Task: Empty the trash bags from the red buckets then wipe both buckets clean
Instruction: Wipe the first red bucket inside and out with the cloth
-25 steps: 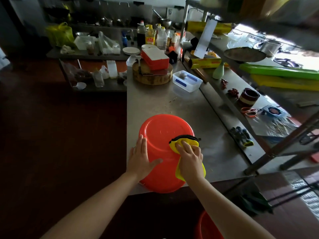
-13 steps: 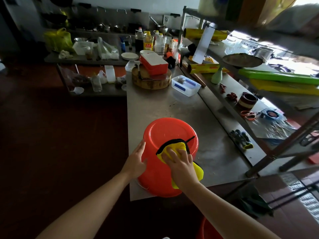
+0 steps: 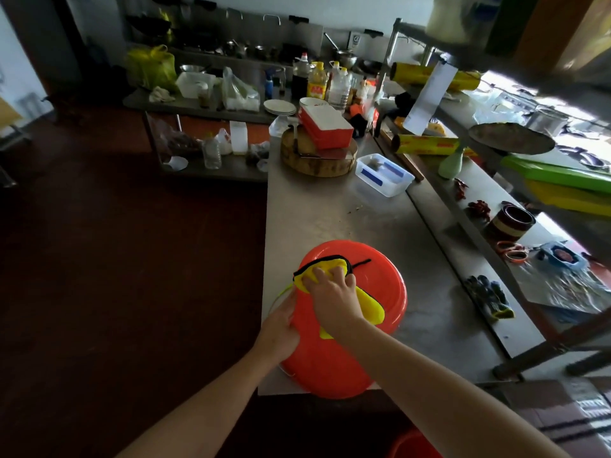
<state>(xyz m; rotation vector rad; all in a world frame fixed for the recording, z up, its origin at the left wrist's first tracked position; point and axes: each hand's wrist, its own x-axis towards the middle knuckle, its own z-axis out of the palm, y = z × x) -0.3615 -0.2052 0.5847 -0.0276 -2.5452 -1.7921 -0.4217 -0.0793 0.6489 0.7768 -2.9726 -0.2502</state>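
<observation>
— Right hand (image 3: 332, 297) first: how does it lie?

— Fingers bent, knuckles raised, bunched over a yellow cloth (image 3: 372, 305) with black edging. It grips the cloth and presses it onto the upturned base of the red bucket (image 3: 380, 285). The loose end of the cloth trails out from under the wrist toward the near right.

— And the left hand (image 3: 280, 328)?

— It holds the bucket's left wall, palm against the plastic. The curve of the wall hides the fingertips, so I cannot tell how far they wrap round.

— Where does the bucket sit?

— Upside down on the counter (image 3: 330, 213), at its near left corner. Its near rim reaches a little past the counter's near edge.

— Is there another bucket?

— A second red bucket (image 3: 413, 446) shows at the very bottom, low down beneath the right forearm. Only a part of it is in view.

— What else is on the counter?

— At the far end stands a round wooden chopping block (image 3: 317, 163) with a red box (image 3: 325, 128) resting on it. A clear tub (image 3: 385, 175) sits just to the right of the block. Bare steel lies between these and the bucket.

— And off to the right?

— A lower shelf (image 3: 459, 239) runs along the counter's right side. Dark gloves (image 3: 489, 297) lie on it, well apart from the bucket and from both hands.
</observation>
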